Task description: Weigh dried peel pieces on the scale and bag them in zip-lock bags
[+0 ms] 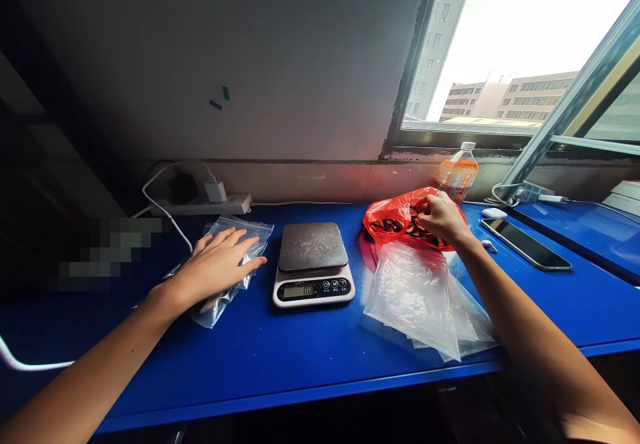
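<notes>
My left hand [225, 261] lies flat with its fingers spread on some clear zip bags [213, 314], left of the scale. Something pale shows inside those bags, mostly hidden by the hand. A digital kitchen scale [313, 251] with a dark, speckled top plate sits between my hands. To its right, a red plastic bag [383, 214] gapes open, showing dark brown dried pieces [395, 226]. Over that opening is my right hand [443, 216], fingers curled together; what they pinch is hidden. Flat clear bags [410, 297] are fanned out in front of the red bag.
Behind the red bag stands a bottle of orange drink [459, 169]. A phone [527, 244], a white earbud [489, 247] and its case [494, 213] lie at right. A power strip [235, 204] with a charger and cables runs along the wall. The blue table's front edge [300, 401] is near me.
</notes>
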